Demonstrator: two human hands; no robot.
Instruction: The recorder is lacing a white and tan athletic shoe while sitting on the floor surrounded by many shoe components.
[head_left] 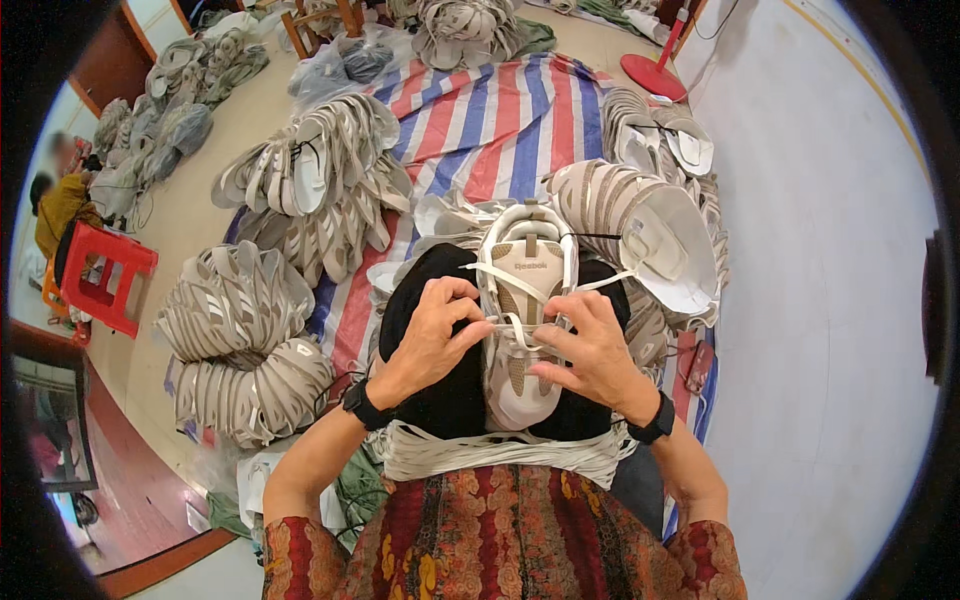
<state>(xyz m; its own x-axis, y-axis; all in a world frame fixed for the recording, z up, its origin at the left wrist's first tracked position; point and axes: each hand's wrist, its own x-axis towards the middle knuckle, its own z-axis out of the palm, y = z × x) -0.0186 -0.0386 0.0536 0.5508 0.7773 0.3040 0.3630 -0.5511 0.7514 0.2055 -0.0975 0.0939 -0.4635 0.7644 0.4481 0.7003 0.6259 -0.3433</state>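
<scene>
A beige and white shoe upper (528,268) lies over my lap, its toe pointing toward me and its tongue showing. A flat white shoelace (498,272) runs through its eyelets, with loose ends out to both sides and a small loop mid-throat. At the upper's left edge, my left hand (435,335) is closed, thumb and forefinger pinching the shoelace. My right hand (598,352) is bent over the right edge, its fingers curled on the shoelace and its thumb lower on the upper. Both fingertip grips are partly hidden. Across my lap lies a bundle of white laces (480,455).
Nested shoe uppers form stacks at left (240,300), upper left (310,170) and right (650,235). Beneath them spreads a striped tarp (500,120). A red stool (105,275) stands far left near another person (65,215). A white wall (820,320) borders the right.
</scene>
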